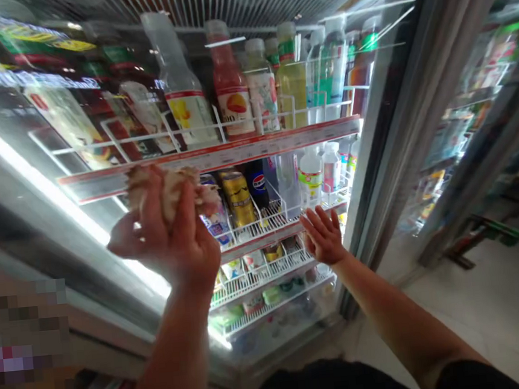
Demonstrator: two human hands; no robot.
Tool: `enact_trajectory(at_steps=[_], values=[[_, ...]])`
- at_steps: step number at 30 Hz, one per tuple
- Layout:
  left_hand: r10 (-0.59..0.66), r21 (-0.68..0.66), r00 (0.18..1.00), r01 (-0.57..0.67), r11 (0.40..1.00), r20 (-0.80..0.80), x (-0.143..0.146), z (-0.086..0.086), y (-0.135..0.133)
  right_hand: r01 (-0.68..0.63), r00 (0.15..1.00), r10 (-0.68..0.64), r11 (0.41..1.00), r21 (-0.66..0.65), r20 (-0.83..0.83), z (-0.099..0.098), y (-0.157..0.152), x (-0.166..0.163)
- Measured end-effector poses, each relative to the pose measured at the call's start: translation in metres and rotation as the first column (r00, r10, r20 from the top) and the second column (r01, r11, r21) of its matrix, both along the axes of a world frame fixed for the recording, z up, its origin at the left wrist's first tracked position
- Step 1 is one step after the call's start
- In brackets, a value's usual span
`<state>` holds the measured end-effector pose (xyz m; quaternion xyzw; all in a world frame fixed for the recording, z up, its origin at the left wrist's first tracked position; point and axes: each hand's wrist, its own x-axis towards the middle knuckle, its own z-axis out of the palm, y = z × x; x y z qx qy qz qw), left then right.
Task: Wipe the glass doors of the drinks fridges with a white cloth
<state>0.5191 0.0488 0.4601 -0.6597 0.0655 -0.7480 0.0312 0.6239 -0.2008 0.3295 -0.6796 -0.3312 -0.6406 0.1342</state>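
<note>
I stand before an open drinks fridge. My left hand (167, 233) is raised in front of the second shelf, fingers wrapped round a crumpled pale cloth (168, 187). The cloth sits just under the red-and-white price rail (246, 150) of the upper shelf. My right hand (323, 235) is open, fingers spread, resting at the front edge of the lower wire shelf (271, 227), below small clear bottles (311, 175). A yellow can (238, 197) and a dark cola bottle (257, 185) stand between the two hands.
The upper shelf holds tall bottles, among them a red juice bottle (230, 82) and a yellow-green one (291, 76). Lower wire shelves (266, 272) carry small packs. The glass door (22, 136) swings open at left; the fridge frame (398, 122) rises at right. Tiled floor (492, 307) lies right.
</note>
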Motion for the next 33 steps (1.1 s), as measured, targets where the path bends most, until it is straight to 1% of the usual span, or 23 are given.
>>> enact_trajectory(at_steps=[1,2,4,6,7,8,11,12,13,15,17,18,19,20,21,24,26,28,29,30,31,32,33], values=[[-0.016,0.008,1.0,0.016,1.0,-0.007,0.0,-0.005,-0.005,-0.004,1.0,0.004,1.0,-0.001,0.0,0.0,0.0,0.0],[-0.04,0.038,0.998,0.042,0.998,-0.05,0.0,-0.012,-0.011,-0.007,1.0,0.007,1.0,-0.005,-0.001,0.0,0.0,0.0],[-0.073,0.139,0.979,0.101,0.985,-0.191,-0.001,-0.028,-0.024,-0.005,1.0,0.005,1.0,-0.007,-0.004,0.0,0.0,0.0],[-0.079,0.202,0.952,0.143,0.969,-0.294,-0.002,-0.033,-0.03,0.0,1.0,0.0,1.0,-0.007,-0.001,0.001,0.0,-0.001],[-0.077,0.197,0.952,0.14,0.97,-0.296,-0.003,-0.03,-0.029,0.003,1.0,-0.003,1.0,-0.005,0.002,0.001,0.001,-0.001],[-0.077,0.16,0.962,0.122,0.98,-0.263,-0.003,-0.025,-0.026,0.004,1.0,-0.004,1.0,-0.001,0.004,0.002,0.001,-0.001],[-0.038,0.047,0.995,0.043,0.998,-0.092,-0.002,-0.009,-0.015,0.005,1.0,-0.005,1.0,0.01,0.007,0.002,0.001,-0.001],[-0.023,0.032,0.997,0.025,0.999,-0.07,-0.001,-0.008,-0.015,0.005,1.0,-0.005,1.0,0.011,0.007,0.002,0.001,-0.001],[-0.026,0.038,0.997,0.029,0.999,-0.078,0.001,-0.012,-0.017,0.005,1.0,-0.005,1.0,0.01,0.006,0.001,0.002,-0.001],[-0.07,0.133,0.983,0.093,0.987,-0.172,0.003,-0.028,-0.029,0.0,1.0,0.0,1.0,0.005,0.0,0.001,0.002,0.0],[-0.081,0.278,0.943,0.176,0.944,-0.324,0.004,-0.045,-0.043,0.0,1.0,0.0,1.0,-0.002,-0.018,0.0,0.001,0.0],[-0.062,0.327,0.922,0.198,0.924,-0.383,0.003,-0.049,-0.047,0.003,1.0,-0.004,1.0,-0.006,-0.027,-0.001,0.001,0.001],[-0.042,0.344,0.908,0.201,0.917,-0.416,0.002,-0.05,-0.048,0.008,0.999,-0.008,1.0,-0.011,-0.035,-0.001,0.0,0.001],[-0.038,0.333,0.908,0.192,0.923,-0.418,0.001,-0.046,-0.047,0.011,0.999,-0.012,1.0,-0.015,-0.039,-0.002,0.0,0.001],[-0.048,0.29,0.918,0.174,0.941,-0.394,0.001,-0.039,-0.044,0.01,0.999,-0.01,1.0,-0.019,-0.044,-0.002,-0.001,0.0],[-0.083,0.138,0.977,0.111,0.984,-0.195,0.003,-0.011,-0.029,-0.037,0.998,0.036,0.999,-0.008,-0.059,0.004,-0.004,-0.006],[-0.089,0.094,0.988,0.101,0.99,-0.125,0.006,0.0,-0.027,-0.106,0.989,0.109,0.993,0.042,-0.094,0.017,-0.006,-0.015],[-0.138,0.136,0.973,0.164,0.977,-0.186,0.009,-0.002,-0.034,-0.189,0.974,0.199,0.977,0.098,-0.106,0.041,-0.01,-0.025],[-0.171,0.161,0.954,0.214,0.964,-0.247,0.011,-0.005,-0.041,-0.221,0.968,0.23,0.971,0.093,-0.096,0.056,-0.011,-0.029],[-0.206,0.169,0.931,0.264,0.949,-0.301,0.014,-0.008,-0.049,-0.24,0.966,0.244,0.969,0.054,-0.089,0.072,-0.013,-0.033],[-0.245,0.161,0.91,0.312,0.936,-0.336,0.016,-0.011,-0.058,-0.239,0.968,0.235,0.97,-0.033,-0.09,0.087,-0.015,-0.035],[-0.291,0.125,0.89,0.353,0.927,-0.352,0.018,-0.012,-0.066,-0.223,0.972,0.207,0.963,-0.15,-0.112,0.101,-0.017,-0.036],[-0.342,0.061,0.871,0.387,0.92,-0.353,0.019,-0.013,-0.073,-0.206,0.976,0.176,0.942,-0.264,-0.13,0.113,-0.02,-0.034]])
